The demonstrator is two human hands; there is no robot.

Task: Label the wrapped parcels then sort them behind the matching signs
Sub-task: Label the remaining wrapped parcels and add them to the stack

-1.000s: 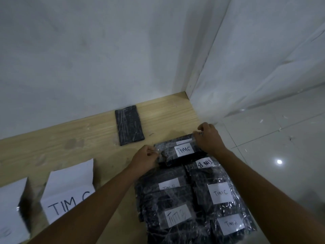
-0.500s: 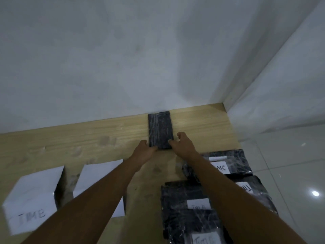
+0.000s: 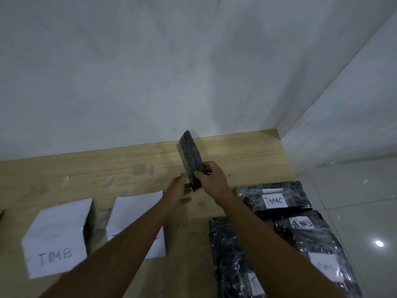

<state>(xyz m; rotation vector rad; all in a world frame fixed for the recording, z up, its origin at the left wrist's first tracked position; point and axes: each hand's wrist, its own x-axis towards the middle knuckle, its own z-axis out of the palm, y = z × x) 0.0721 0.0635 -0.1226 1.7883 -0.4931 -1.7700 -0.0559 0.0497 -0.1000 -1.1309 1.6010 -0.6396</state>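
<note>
Head: parcel [image 3: 190, 155] seemingly between right fingers [image 3: 200, 175]

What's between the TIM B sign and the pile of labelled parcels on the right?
In the head view, a second white paper sign, its writing hidden by the left forearm, plus bare wooden tabletop.

Black film-wrapped flat parcel [image 3: 190, 157]: glossy, streaked with pale creases. Light wooden desk [image 3: 129, 166]: tan, straight brown grain, darker smudges. White folded paper sign [image 3: 58, 233]: grey lettering "TIMB". Black wrapped parcels [image 3: 227, 244]: white rectangular labels [image 3: 276, 200], dark handwriting. Plaster wall [image 3: 150, 72]: mottled grey-white. Floor tiles [image 3: 354, 190]: pale, glossy.
</note>
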